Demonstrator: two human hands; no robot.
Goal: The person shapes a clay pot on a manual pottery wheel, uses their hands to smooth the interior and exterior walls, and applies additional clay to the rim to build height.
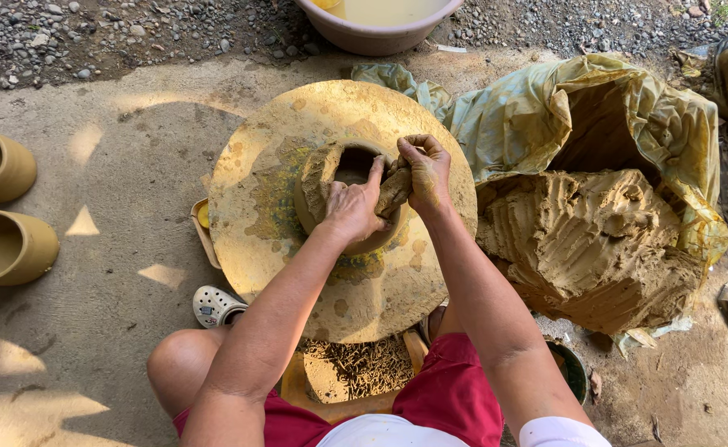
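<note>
Clay wall-building is in hand: left hand point(354, 207) braces the clay pot point(331, 186) at wheel point(252, 248) centre; right hand point(424, 170) pinches a clay lump point(394, 190), likely pressed on next.

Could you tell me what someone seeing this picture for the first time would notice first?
Most likely the round clay-smeared wheel at centre, where the left hand and right hand press a lump of wet clay onto the wall of a small hollow clay pot. Next, the big mound of raw clay on yellowish plastic sheeting to the right, and two finished pots at the left edge.
</note>
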